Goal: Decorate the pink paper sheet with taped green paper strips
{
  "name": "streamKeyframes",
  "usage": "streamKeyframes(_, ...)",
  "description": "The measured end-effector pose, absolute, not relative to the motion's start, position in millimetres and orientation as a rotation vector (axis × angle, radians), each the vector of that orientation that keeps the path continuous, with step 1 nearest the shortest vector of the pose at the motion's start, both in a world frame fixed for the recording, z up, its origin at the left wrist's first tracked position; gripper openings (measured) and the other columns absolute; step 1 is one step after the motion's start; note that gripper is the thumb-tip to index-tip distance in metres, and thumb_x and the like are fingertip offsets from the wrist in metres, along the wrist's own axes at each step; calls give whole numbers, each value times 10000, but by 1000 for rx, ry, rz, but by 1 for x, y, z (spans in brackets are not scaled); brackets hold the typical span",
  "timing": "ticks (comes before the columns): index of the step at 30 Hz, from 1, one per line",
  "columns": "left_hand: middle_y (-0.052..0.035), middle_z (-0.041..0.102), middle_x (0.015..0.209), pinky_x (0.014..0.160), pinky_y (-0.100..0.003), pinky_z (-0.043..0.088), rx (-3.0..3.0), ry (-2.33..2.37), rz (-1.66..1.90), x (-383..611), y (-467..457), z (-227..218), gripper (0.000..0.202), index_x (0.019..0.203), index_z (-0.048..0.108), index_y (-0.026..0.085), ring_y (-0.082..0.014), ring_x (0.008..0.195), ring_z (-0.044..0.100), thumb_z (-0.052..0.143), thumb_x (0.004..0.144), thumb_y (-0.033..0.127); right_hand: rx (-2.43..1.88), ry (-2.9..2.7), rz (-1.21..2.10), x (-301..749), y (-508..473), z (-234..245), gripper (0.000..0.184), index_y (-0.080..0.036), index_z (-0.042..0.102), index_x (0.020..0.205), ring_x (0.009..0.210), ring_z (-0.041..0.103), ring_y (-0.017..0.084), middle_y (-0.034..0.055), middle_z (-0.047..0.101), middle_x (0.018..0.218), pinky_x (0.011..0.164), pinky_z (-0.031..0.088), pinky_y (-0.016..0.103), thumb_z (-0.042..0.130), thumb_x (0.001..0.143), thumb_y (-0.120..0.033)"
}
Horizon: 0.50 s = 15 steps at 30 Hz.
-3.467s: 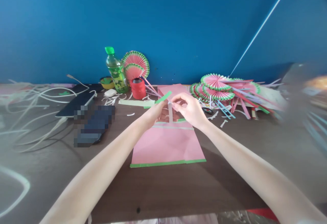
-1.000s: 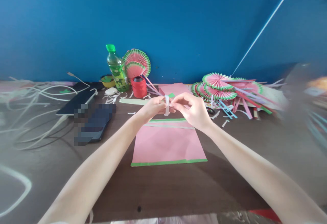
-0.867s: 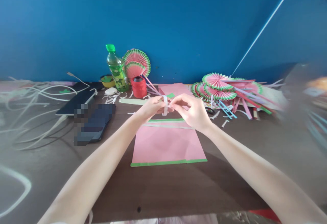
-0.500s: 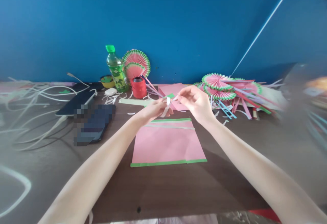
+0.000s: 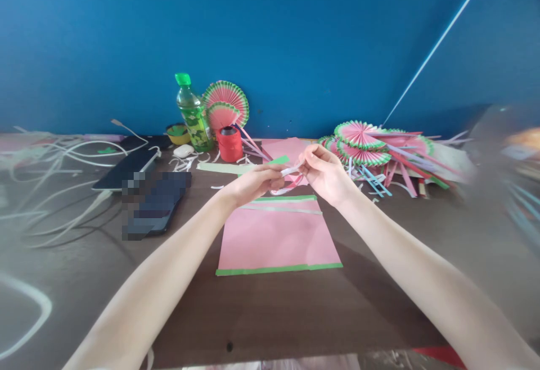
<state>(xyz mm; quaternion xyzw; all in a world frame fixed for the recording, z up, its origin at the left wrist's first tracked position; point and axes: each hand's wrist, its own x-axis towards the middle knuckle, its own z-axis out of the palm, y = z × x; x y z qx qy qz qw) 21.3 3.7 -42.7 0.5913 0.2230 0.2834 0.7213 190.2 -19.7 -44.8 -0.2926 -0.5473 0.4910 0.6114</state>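
A narrow white strip [image 5: 291, 170] runs between my two hands above the table. My left hand [image 5: 256, 183] pinches its left end, and the fingers of my right hand [image 5: 324, 172] are closed on the other end. Below the hands lies a pink paper sheet [image 5: 278, 240] with green bands along its near and far edges. Close to the far edge, a pale strip [image 5: 291, 210] crosses the sheet. Partly hidden behind my fingers is a white-and-red item [image 5: 282, 192] whose kind I cannot make out.
Pleated pink-and-green paper fans [image 5: 360, 136] and coloured strips [image 5: 400, 162] are piled at right. A green bottle [image 5: 194, 117], a red roll [image 5: 230, 145] and white scraps [image 5: 188, 163] stand or lie at back left. Cables [image 5: 54, 162] and a dark phone [image 5: 162, 204] lie left.
The white strip hung curled by my left hand; now it is straighter between both hands. My right hand has turned and lowered slightly. The pink sheet has stayed put.
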Motion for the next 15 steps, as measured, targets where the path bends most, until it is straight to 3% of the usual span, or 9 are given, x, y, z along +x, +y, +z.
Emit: streamKeyframes(15, 44, 275, 534, 493, -208, 261, 1217, 511, 638, 22, 3, -43, 131, 770, 540, 103, -72, 495, 280, 411, 774, 80, -643, -1293, 1172, 193, -12, -57, 214, -214, 411, 648, 594, 478, 100, -30, 421, 638, 580, 439, 239, 570, 743, -322)
